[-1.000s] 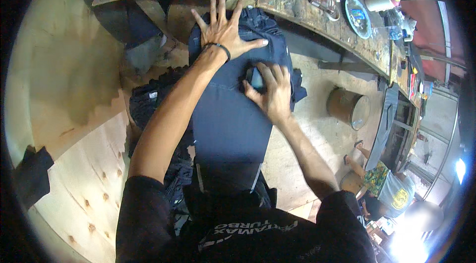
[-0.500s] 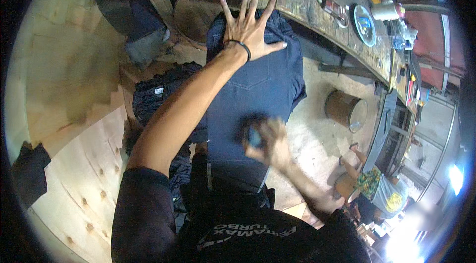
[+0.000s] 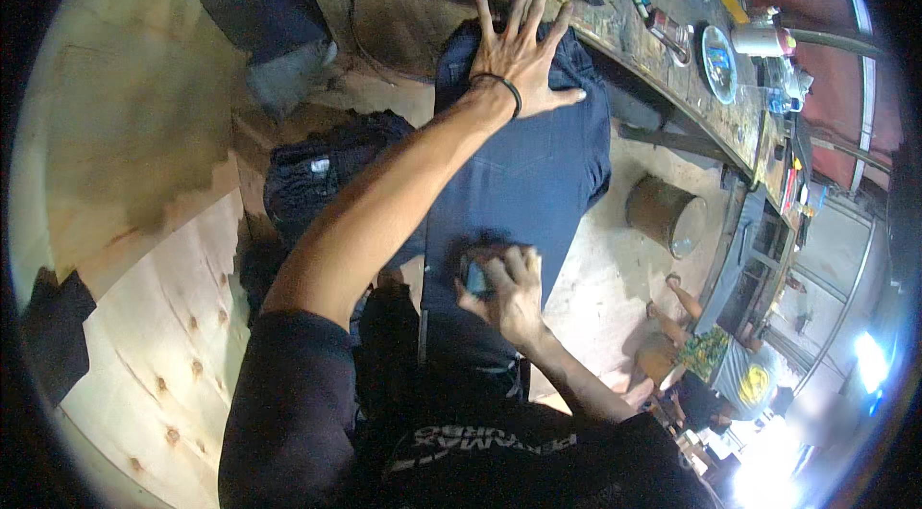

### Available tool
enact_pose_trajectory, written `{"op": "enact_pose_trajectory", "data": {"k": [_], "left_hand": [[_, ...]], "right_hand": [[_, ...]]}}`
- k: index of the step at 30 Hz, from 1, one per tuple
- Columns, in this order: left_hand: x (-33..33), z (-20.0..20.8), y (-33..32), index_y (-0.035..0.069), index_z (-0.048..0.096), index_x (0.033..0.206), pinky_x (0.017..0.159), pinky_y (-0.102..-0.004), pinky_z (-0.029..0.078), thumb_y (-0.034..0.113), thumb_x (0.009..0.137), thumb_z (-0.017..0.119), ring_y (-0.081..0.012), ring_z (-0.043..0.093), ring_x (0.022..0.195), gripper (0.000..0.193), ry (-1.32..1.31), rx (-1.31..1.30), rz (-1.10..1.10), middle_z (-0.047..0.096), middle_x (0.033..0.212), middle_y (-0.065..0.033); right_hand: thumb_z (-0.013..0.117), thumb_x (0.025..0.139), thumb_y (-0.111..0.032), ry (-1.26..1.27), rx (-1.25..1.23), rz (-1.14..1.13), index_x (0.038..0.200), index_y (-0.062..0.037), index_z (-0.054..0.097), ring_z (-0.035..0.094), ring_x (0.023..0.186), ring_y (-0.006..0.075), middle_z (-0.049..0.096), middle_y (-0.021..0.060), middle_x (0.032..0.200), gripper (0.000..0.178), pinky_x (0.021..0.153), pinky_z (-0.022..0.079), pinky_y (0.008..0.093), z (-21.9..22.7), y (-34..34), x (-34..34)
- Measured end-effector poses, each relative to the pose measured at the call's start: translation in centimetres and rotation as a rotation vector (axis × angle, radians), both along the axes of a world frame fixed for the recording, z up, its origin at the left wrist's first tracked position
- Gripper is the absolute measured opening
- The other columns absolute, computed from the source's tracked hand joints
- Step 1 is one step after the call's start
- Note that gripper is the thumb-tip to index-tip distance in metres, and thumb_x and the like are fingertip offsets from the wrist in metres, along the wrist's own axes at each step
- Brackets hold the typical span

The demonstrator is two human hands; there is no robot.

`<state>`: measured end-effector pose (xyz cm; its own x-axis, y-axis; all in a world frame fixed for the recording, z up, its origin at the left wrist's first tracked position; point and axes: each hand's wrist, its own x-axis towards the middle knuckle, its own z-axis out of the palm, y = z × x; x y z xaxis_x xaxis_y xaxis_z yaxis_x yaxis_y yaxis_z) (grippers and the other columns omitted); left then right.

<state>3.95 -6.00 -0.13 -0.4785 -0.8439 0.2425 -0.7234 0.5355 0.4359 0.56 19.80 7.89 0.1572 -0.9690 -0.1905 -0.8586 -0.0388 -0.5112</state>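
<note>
Dark blue denim jeans [image 3: 514, 197] lie stretched out lengthwise in front of me, a stitched back pocket faintly visible. My left hand [image 3: 519, 62] presses flat on their far end with fingers spread, a black band round its wrist. Nearer to me, my right hand [image 3: 519, 293] grips a small dark block with a blue-grey face [image 3: 476, 277] and holds it against the denim. Fingers and blur hide its exact kind. What supports the jeans is mostly covered by them.
Dark garments [image 3: 322, 178] are heaped left of the jeans. Beyond stands a worn wooden workbench [image 3: 615, 38] carrying tape, a blue dish [image 3: 717, 62] and a thread cone [image 3: 764, 39]. A brown drum [image 3: 663, 216] stands on the floor at right; another person [image 3: 740, 375] sits farther back.
My right hand and the block have shifted slightly left relative to the arm and are less blurred. The whole view has swung a little; my left hand stays flat on the jeans.
</note>
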Motion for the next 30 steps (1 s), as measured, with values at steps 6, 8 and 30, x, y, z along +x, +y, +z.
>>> {"op": "enact_pose_trajectory", "data": {"k": [6,8,30], "left_hand": [[0.5,0.1,-0.5,0.022,0.018,0.173,0.123,-0.0805,0.000,0.085,0.078,0.069,-0.0390,0.003,0.166,0.125,-0.029,0.033,-0.031,0.005,0.178,-0.0228],[0.5,0.2,-0.8,0.021,0.018,0.173,0.124,-0.0793,0.001,0.085,0.077,0.069,-0.0396,0.003,0.165,0.126,-0.015,0.055,-0.040,0.004,0.178,-0.0225],[-0.2,-1.3,-3.3,0.022,0.025,0.171,0.125,-0.0780,0.006,0.094,0.057,0.076,-0.0440,0.006,0.164,0.145,0.113,-0.012,-0.067,0.007,0.178,-0.0214]], "right_hand": [[0.090,0.075,-0.029,0.219,-0.237,-0.041,0.122,-0.0071,0.073,0.057,0.101,0.0372,0.064,0.0169,0.114,0.055,0.092,0.047,0.0499,-0.1,-4.8,2.1],[0.090,0.076,-0.030,0.038,-0.061,0.052,0.124,-0.0081,0.072,0.057,0.104,0.0367,0.063,0.0169,0.116,0.056,0.093,0.047,0.0485,-0.4,-1.5,2.2],[0.084,0.084,-0.026,-0.320,0.219,0.023,0.127,-0.0023,0.072,0.064,0.122,0.0386,0.069,0.0181,0.130,0.050,0.104,0.053,0.0496,-1.2,-10.2,-10.2]]}}
